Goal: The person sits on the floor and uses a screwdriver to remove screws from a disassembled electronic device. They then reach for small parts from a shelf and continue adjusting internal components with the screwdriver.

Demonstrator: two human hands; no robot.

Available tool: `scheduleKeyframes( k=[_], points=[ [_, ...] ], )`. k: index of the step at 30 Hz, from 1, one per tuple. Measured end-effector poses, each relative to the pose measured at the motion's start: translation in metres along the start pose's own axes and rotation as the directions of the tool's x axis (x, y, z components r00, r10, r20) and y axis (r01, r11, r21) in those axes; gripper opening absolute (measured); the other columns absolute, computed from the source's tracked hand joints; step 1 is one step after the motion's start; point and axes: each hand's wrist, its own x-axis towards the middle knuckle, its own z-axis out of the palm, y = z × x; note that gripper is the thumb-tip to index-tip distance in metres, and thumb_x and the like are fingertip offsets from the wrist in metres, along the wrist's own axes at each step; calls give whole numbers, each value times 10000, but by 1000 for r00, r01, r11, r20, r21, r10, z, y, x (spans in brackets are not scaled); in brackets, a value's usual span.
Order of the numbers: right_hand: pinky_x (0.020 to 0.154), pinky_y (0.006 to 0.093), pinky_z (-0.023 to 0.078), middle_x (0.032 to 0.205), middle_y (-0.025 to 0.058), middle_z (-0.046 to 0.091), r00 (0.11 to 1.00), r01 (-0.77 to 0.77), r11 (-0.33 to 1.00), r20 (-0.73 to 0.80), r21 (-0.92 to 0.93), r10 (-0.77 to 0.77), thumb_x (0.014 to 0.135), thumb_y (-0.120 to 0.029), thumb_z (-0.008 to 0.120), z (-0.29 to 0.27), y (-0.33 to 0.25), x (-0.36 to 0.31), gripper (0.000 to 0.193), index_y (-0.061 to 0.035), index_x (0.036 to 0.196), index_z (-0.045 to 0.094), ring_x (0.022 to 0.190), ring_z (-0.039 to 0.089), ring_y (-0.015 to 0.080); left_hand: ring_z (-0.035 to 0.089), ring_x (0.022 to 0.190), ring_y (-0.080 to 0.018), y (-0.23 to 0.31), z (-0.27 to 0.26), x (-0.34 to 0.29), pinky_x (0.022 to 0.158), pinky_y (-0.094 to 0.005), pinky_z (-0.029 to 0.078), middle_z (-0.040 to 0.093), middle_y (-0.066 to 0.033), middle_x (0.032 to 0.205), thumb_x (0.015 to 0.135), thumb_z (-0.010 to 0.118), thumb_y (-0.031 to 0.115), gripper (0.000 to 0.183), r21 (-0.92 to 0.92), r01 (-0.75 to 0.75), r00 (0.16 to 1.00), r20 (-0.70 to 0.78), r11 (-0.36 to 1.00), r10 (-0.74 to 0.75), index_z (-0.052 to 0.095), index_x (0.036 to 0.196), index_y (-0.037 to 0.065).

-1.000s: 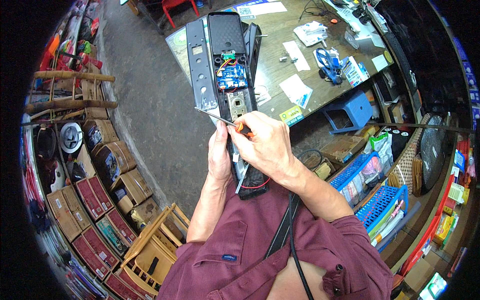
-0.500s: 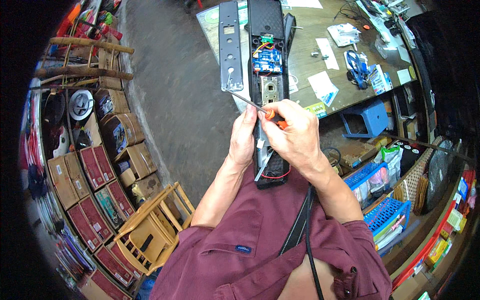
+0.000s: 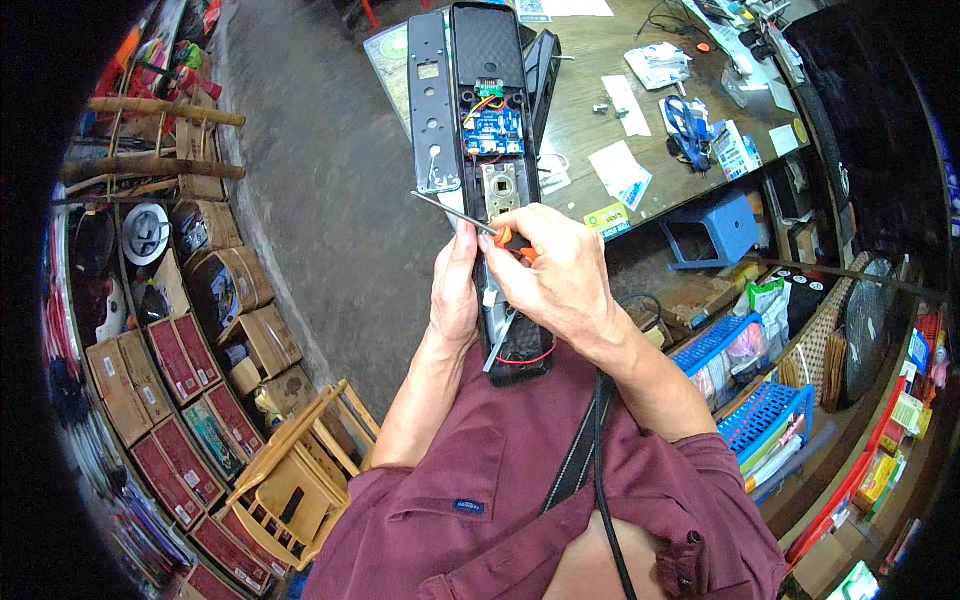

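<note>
Currently, right hand (image 3: 558, 258): I see it curled around an orange-handled screwdriver (image 3: 450, 210), shaft pointing left, tip beside the perforated metal plate's (image 3: 432, 100) lower end.
Left hand (image 3: 456, 285): fingers close together at the left edge of the black electronic housing (image 3: 489, 45); I can't tell whether they grip.
Housing: beneath both hands, which hide its middle from me; a blue circuit board (image 3: 493, 132) shows beyond them.
Tabletop (image 3: 585, 135): loose papers and a blue strap (image 3: 685, 135), right of the housing.
Stool (image 3: 725, 230): blue plastic, beside the tabletop's near edge.
Blue baskets (image 3: 755, 420): plastic-wrapped goods (image 3: 715, 380) inside.
</note>
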Motion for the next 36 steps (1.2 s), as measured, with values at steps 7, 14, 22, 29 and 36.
scheduleKeyframes(
  k=[7,14,22,29,36],
  points=[
    [652,467,527,826,120,675,999,-39,993,-22,-115,36,848,-174,759,0,-3,-3,147,-61,881,671,727,683,356,646,1049,-135,-1,3,-1,947,-302,517,678,-75,1160,1149,373,435,519,18,-10,1000,-5,1000,10,626,1261,-4],
    [648,469,527,838,121,676,1000,21,1000,-13,16,-21,828,-143,751,-1,-3,-4,132,-61,873,658,722,683,359,662,1017,-137,-2,1,-2,913,-301,536,685,-80,1144,1152,365,422,512,8,-14,1000,-15,1000,14,627,1264,-4],
    [635,453,531,833,120,671,1000,26,997,14,-69,-25,829,-121,734,-1,-1,-4,113,-57,877,655,723,683,352,664,1023,-137,-3,2,-2,918,-307,538,684,-88,1156,1152,358,433,525,-4,2,999,-44,1000,-2,631,1255,-4],
    [641,455,533,836,121,674,1000,19,1000,-5,-15,-19,824,-118,736,1,-1,-4,114,-60,889,663,721,684,350,667,1039,-143,-1,0,-3,926,-309,542,682,-95,1168,1151,360,438,540,9,1,1000,-29,1000,-1,622,1285,-15],
    [635,453,537,842,125,681,1000,20,1000,7,5,-20,829,-132,734,-1,-1,-3,117,-59,891,667,714,687,347,676,1055,-157,-2,-1,-2,937,-314,547,681,-115,1202,1151,359,428,545,-26,9,1000,2,1000,-9,601,1322,-28]
  ],
)
